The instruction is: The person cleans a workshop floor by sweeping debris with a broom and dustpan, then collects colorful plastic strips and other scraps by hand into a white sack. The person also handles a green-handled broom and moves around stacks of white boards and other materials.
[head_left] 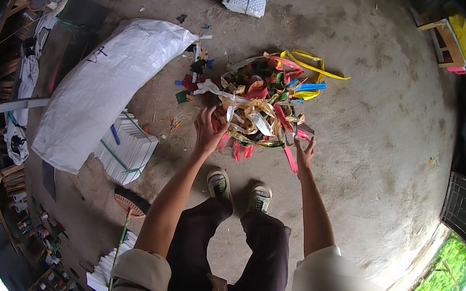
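We see the tangled pile of coloured plastic strips and ribbons (262,99) lying on the grey concrete floor (374,134). The left hand (207,132) reaches its near left edge, fingers spread wide, holding nothing. The right hand (303,154), fingers loosely open, touches a pink strip (291,158) at its near right edge. Left of the pile lies a large white woven sack (107,83).

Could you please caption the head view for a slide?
Both hands, left and right, reach into a pile of coloured strips on a concrete floor.
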Demonstrator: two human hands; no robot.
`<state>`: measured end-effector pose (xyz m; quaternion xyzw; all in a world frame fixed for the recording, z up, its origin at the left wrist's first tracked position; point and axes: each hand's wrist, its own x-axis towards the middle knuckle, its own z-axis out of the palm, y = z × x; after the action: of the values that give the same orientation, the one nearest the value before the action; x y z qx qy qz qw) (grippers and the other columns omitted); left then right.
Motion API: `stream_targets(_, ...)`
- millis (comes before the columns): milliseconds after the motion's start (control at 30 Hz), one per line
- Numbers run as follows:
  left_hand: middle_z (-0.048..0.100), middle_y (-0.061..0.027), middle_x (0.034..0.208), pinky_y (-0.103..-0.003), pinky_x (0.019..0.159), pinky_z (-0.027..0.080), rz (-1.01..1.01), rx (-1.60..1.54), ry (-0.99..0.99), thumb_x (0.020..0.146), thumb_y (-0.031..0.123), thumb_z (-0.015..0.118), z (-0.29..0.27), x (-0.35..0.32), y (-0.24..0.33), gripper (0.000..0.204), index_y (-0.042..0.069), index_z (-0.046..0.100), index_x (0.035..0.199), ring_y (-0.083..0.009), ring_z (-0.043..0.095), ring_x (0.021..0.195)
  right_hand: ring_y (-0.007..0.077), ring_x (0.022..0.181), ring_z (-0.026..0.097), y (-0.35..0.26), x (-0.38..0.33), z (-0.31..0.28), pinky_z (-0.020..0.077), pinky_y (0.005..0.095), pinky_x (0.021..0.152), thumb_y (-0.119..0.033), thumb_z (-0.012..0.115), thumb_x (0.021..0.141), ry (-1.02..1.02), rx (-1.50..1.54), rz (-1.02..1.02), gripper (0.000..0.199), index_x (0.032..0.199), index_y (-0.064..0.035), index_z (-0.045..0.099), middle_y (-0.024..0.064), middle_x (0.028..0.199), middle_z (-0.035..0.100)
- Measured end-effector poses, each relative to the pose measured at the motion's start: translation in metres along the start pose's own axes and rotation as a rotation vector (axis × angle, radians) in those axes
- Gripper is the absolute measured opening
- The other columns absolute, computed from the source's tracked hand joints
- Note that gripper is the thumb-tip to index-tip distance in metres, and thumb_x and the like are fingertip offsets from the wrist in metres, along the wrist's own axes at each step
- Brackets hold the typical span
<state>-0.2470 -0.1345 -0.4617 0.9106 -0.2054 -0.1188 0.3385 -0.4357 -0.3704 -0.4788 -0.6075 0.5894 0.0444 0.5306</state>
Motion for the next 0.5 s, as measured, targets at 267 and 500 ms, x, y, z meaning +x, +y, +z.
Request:
stream_targets(267,0.014,-0.0227,0.136,-0.061,0.095,0.019,0.002,0.182,-0.139,0.066,0.053,0.065,0.092,0.102,-0.045,0.091,0.012,0.019,0.134,-0.0438,0.011,0.126,0.0284,0.129,0.012,0.052,0.105,0.082,0.0182,0.0428,0.102,-0.059,0.058,0.070,-0.047,0.536,0.067,0.104,0.136,-0.0127,-0.008,0.0171,0.138,0.011)
stream_targets(500,0.024,-0.0213,0.133,-0.043,0.095,0.034,-0.015,-0.491,-0.202,0.073,0.039,0.062,0.162,0.102,-0.085,0.077,0.007,0.024,0.132,-0.0400,0.030,0.119,0.0237,0.124,0.024,0.012,0.082,0.147,0.0200,0.0355,0.102,-0.033,0.057,0.082,-0.384,0.713,-0.130,0.088,0.134,-0.0127,-0.011,0.0118,0.136,0.020)
